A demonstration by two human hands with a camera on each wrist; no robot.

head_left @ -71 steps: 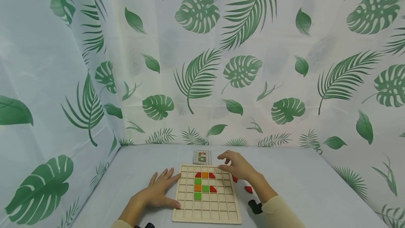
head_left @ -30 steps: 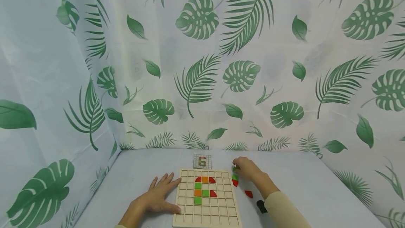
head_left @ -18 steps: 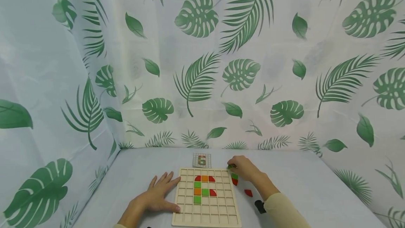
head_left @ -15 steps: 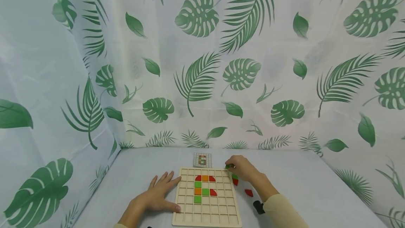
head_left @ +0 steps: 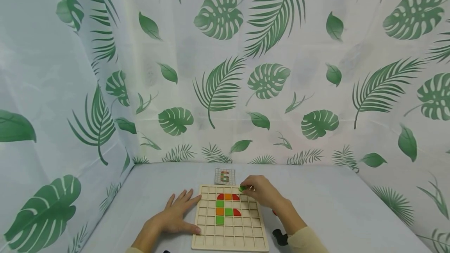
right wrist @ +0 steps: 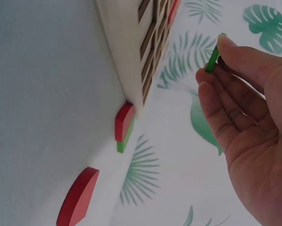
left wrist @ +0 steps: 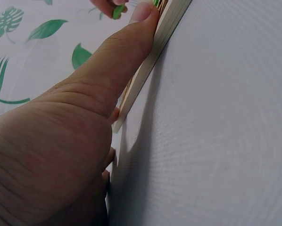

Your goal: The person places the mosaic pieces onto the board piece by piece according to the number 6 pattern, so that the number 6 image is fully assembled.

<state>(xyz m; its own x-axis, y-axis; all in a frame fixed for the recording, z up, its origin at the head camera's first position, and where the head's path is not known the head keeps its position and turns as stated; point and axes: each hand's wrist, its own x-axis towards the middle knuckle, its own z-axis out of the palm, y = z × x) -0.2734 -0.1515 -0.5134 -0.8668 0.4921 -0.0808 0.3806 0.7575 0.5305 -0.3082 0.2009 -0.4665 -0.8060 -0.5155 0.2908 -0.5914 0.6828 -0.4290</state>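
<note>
A wooden grid board (head_left: 230, 241) lies on the table, with red, orange and green tiles set in its upper middle cells. My left hand (head_left: 173, 214) is spread flat at the board's left edge, its thumb over the rim. Over the board's top right part, my right hand (head_left: 261, 191) pinches a small green tile (right wrist: 213, 59) between thumb and fingertips. In the right wrist view that tile stands edge-on, above the board. Among the placed pieces are an orange square (head_left: 227, 197) and a red quarter-round tile (head_left: 237, 212).
A small pattern card (head_left: 225, 176) with a gridded coloured figure lies behind the board. Right of the board are a red quarter-round piece (right wrist: 78, 197), another red piece (right wrist: 124, 122) and a green piece (right wrist: 125, 140). A leaf-print curtain (head_left: 225, 69) stands behind.
My right hand picked up the green tile beside the board's right edge and has carried it left over the board's upper right part. My left hand keeps its place.
</note>
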